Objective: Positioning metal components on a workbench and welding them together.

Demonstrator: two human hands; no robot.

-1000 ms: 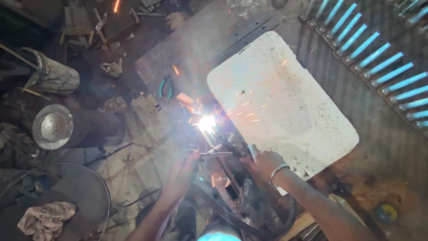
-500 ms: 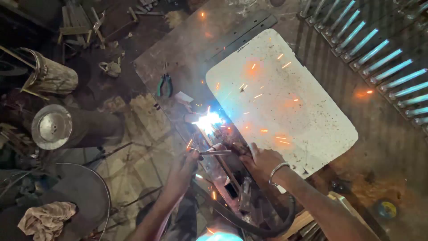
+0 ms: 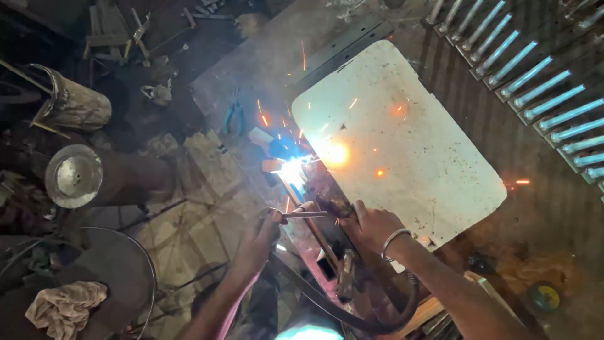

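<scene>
White sheet, blue-handled pliers

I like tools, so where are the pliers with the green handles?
In the head view, the green-handled pliers lie on the grey metal sheet, up and left of the bright welding arc and left of the pale rounded panel.

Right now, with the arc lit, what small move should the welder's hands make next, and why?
Probably ease the electrode holder a touch along the joint. The arc burns at the edge of the white sheet, sparks scatter from that one spot, the right hand grips the holder, and the left hand steadies the rod.
</scene>
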